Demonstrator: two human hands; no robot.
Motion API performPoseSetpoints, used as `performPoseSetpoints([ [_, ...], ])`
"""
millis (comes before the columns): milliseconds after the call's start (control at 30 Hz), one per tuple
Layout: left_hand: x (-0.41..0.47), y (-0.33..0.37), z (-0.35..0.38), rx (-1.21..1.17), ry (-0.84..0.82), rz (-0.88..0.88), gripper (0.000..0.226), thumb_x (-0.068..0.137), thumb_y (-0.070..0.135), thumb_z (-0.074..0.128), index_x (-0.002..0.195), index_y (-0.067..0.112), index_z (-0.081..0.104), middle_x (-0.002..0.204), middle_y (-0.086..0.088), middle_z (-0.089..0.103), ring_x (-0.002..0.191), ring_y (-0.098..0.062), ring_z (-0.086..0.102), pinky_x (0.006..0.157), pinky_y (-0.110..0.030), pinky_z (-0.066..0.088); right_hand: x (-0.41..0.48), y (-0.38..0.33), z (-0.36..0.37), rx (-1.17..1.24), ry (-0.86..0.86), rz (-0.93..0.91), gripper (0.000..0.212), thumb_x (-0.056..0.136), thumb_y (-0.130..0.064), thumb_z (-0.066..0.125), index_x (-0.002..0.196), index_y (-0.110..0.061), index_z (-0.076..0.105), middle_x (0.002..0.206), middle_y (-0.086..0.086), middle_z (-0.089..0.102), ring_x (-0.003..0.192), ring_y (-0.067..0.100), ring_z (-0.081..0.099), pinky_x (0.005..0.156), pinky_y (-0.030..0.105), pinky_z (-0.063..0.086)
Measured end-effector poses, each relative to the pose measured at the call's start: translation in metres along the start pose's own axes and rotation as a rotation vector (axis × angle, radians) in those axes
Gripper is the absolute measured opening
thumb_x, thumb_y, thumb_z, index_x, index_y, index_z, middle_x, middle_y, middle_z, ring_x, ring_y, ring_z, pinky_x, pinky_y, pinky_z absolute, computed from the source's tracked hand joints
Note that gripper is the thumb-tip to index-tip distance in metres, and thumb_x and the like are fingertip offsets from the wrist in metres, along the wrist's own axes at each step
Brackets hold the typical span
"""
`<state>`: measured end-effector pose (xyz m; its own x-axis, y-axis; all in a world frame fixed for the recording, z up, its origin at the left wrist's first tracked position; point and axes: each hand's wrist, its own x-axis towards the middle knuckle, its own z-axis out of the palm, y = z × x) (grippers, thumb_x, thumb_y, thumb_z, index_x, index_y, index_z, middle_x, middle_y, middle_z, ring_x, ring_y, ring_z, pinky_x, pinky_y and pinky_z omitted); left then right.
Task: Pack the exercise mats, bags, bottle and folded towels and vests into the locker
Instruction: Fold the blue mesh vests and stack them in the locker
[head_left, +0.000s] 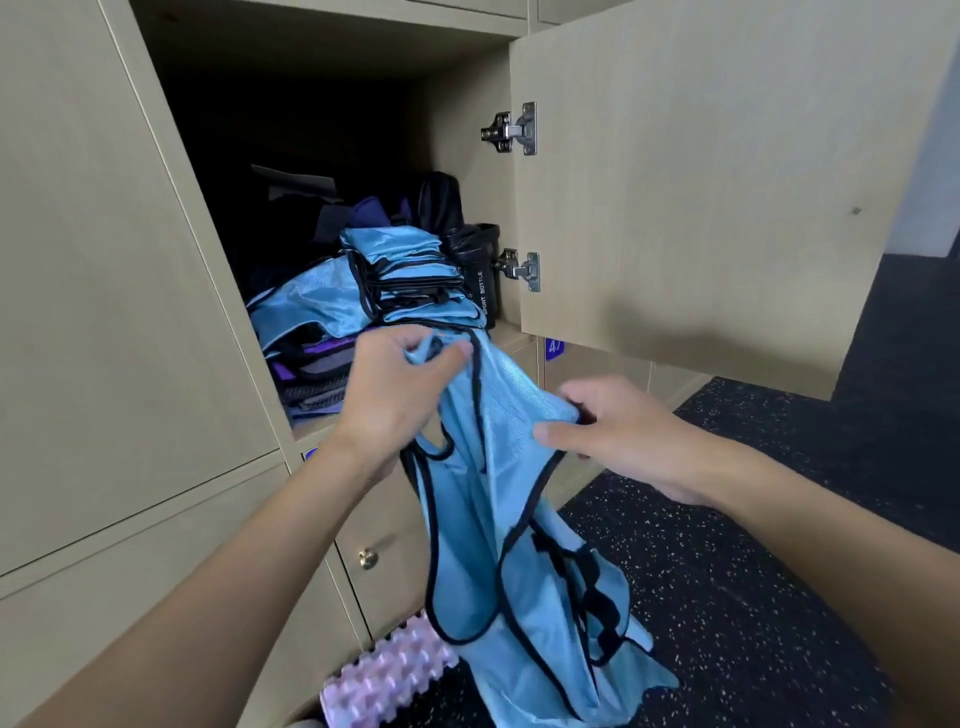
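Observation:
A light blue vest (498, 499) with black trim hangs unfolded in front of the open locker (332, 62). My left hand (400, 395) pinches its upper edge just below the locker's shelf. My right hand (618, 431) grips the vest's other shoulder, lower and to the right. Inside the locker a stack of folded blue vests (415, 270) rests on dark and purple folded items (311, 374). A black sport bottle (480, 275) stands at the right wall, with a dark bag (439, 202) behind it.
The locker door (701, 182) is swung open to the right, above my right hand. Closed lockers surround the opening; a brass knob (368, 558) is below. A pink ridged foam roller (384, 675) lies on the speckled black floor (753, 571).

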<state>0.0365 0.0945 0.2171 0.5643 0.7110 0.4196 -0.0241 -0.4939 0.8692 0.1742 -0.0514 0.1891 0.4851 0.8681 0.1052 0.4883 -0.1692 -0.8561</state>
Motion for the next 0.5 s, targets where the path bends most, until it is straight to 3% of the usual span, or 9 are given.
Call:
performPoseSetpoints([
  [67, 0.004, -0.007, -0.004, 0.095, 0.042, -0.002, 0.033, 0.09, 0.019, 0.068, 0.079, -0.008, 0.055, 0.061, -0.009, 0.034, 0.044, -0.015, 0.022, 0.045, -0.024, 0.018, 0.0, 0.0, -0.002, 0.111, 0.034, 0.03, 0.022, 0.092, -0.011, 0.063, 0.099, 0.01, 0.058, 0.087, 0.018, 0.062, 0.075, 0.021, 0.062, 0.073, 0.037, 0.056],
  [133, 0.001, -0.009, -0.003, 0.206, -0.016, 0.016, 0.014, 0.085, 0.019, 0.071, 0.092, 0.007, 0.067, 0.07, 0.004, 0.058, 0.051, -0.009, 0.045, 0.051, -0.024, 0.037, -0.001, -0.004, -0.003, 0.305, 0.076, 0.04, 0.018, 0.096, -0.002, 0.055, 0.105, 0.014, 0.055, 0.102, 0.034, 0.062, 0.086, 0.035, 0.069, 0.08, 0.044, 0.06],
  [167, -0.003, -0.009, 0.0, 0.24, -0.064, 0.03, 0.018, 0.083, 0.02, 0.074, 0.099, 0.017, 0.068, 0.084, 0.01, 0.065, 0.067, -0.003, 0.057, 0.063, -0.021, 0.044, -0.001, -0.007, -0.003, 0.367, 0.107, 0.048, 0.016, 0.097, 0.0, 0.052, 0.108, 0.011, 0.055, 0.11, 0.035, 0.061, 0.095, 0.039, 0.069, 0.083, 0.048, 0.059],
  [233, -0.01, -0.007, 0.003, 0.284, -0.196, 0.092, 0.031, 0.079, 0.022, 0.079, 0.107, 0.025, 0.065, 0.101, 0.013, 0.067, 0.097, 0.004, 0.06, 0.082, -0.01, 0.042, 0.0, -0.011, -0.004, 0.472, 0.17, 0.064, 0.016, 0.098, 0.0, 0.049, 0.111, 0.001, 0.059, 0.116, 0.029, 0.062, 0.104, 0.039, 0.066, 0.088, 0.054, 0.055],
  [333, -0.018, -0.005, 0.009, 0.229, -0.393, 0.164, 0.041, 0.075, 0.022, 0.085, 0.111, 0.026, 0.065, 0.111, 0.013, 0.068, 0.109, 0.004, 0.06, 0.094, -0.01, 0.04, 0.002, -0.013, -0.006, 0.621, 0.211, 0.088, 0.021, 0.099, 0.0, 0.047, 0.117, -0.002, 0.057, 0.115, 0.023, 0.066, 0.102, 0.037, 0.068, 0.086, 0.052, 0.057],
  [400, -0.023, -0.005, 0.014, 0.197, -0.412, 0.149, 0.035, 0.074, 0.02, 0.085, 0.105, 0.025, 0.068, 0.104, 0.016, 0.071, 0.099, 0.007, 0.063, 0.087, -0.007, 0.043, 0.003, -0.014, -0.006, 0.677, 0.227, 0.103, 0.021, 0.099, -0.002, 0.049, 0.118, -0.002, 0.056, 0.114, 0.023, 0.066, 0.095, 0.036, 0.069, 0.08, 0.048, 0.059],
  [500, -0.027, -0.001, 0.021, 0.106, -0.339, 0.129, 0.013, 0.082, 0.015, 0.079, 0.076, 0.019, 0.069, 0.065, 0.016, 0.063, 0.057, 0.0, 0.054, 0.057, -0.012, 0.039, 0.004, -0.012, -0.005, 0.664, 0.227, 0.113, 0.019, 0.098, -0.006, 0.054, 0.117, -0.006, 0.056, 0.111, 0.026, 0.063, 0.083, 0.028, 0.065, 0.07, 0.039, 0.056],
])
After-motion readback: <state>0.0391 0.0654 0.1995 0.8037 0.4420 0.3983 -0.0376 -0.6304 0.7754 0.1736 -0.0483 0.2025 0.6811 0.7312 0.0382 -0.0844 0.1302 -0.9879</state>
